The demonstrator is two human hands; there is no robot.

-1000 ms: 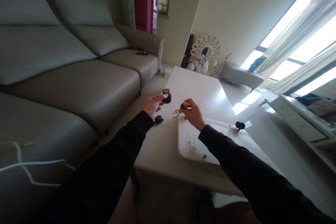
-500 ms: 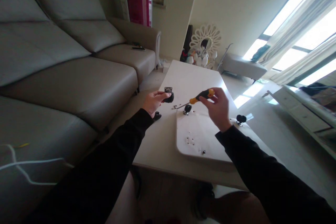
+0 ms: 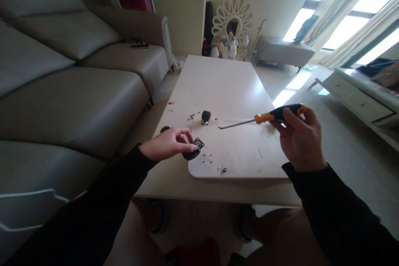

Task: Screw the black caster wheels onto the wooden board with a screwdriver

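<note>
My left hand (image 3: 171,143) pinches a black caster wheel (image 3: 190,154), its square metal mounting plate turned upward. The caster is over the left edge of a white board (image 3: 246,160), close to a group of small holes (image 3: 207,158). In my right hand (image 3: 301,143) is a yellow-and-black screwdriver (image 3: 263,118), held by the handle with its shaft pointing left. A small dark bit shows at the tip; whether it is a screw I cannot tell. Another caster (image 3: 205,117) stands on the board's far left corner. Loose screws (image 3: 191,116) lie beside it.
The board lies on a long white table (image 3: 218,79). A small dark round piece (image 3: 224,170) sits near the board's front edge. Partly behind my left hand is another black piece (image 3: 164,129). A grey sofa (image 3: 102,91) runs along the left, and a white cabinet (image 3: 358,95) stands right.
My left hand has brought the caster nearer, over the board's holes. My right hand has drawn the screwdriver right, away from the loose screws. The camera view has shifted.
</note>
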